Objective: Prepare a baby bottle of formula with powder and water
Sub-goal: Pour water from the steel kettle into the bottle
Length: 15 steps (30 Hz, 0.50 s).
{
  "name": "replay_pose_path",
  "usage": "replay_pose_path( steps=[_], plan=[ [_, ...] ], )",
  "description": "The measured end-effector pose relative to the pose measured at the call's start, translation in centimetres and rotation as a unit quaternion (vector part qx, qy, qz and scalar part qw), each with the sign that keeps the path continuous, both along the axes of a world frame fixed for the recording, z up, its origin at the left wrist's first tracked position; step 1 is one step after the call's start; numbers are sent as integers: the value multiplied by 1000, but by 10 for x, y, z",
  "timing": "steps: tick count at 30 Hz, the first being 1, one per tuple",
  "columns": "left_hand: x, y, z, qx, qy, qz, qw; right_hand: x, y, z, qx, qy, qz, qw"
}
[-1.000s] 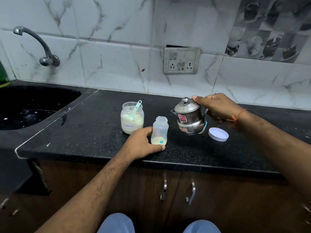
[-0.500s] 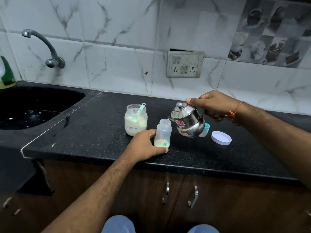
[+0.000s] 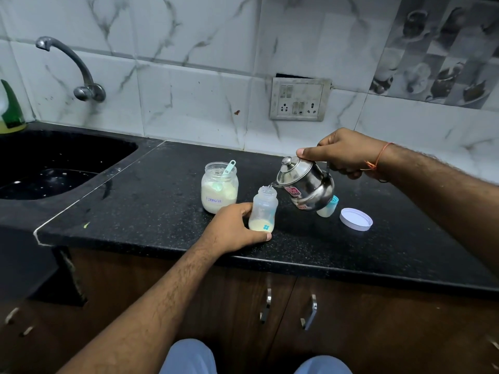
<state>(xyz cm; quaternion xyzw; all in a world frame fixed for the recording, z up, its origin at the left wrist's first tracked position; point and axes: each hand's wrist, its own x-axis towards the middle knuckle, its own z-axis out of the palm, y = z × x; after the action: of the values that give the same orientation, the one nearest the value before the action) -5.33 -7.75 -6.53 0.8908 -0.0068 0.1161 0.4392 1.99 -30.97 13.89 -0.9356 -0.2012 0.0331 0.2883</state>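
Note:
A clear baby bottle [image 3: 263, 209] with pale powder at its bottom stands upright on the black counter [image 3: 151, 201]. My left hand [image 3: 232, 229] grips its lower part. My right hand [image 3: 341, 152] holds a small steel kettle [image 3: 306, 184] by its handle, tilted left, its spout right over the bottle's mouth, where water shows. A glass jar [image 3: 219, 187] labelled formula stands just left of the bottle, open, with a teal scoop [image 3: 229, 168] in it.
The jar's white lid [image 3: 356, 219] lies to the right on the counter. A teal bottle cap [image 3: 329, 207] peeks out behind the kettle. A dark sink [image 3: 54, 163] with a wall tap [image 3: 78, 71] is at the left. A wall socket [image 3: 299, 99] is behind.
My right hand has lifted the kettle off the counter, carried it left and tilted it until its spout is over the bottle's mouth. My left hand has stayed on the bottle.

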Motion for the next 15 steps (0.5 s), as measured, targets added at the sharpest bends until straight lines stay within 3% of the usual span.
replay_pose_path(
  steps=[15],
  plan=[
    [1, 1, -1, -6, 4, -4, 1000, -4, 7, 8, -51, -24, 3, 998]
  ],
)
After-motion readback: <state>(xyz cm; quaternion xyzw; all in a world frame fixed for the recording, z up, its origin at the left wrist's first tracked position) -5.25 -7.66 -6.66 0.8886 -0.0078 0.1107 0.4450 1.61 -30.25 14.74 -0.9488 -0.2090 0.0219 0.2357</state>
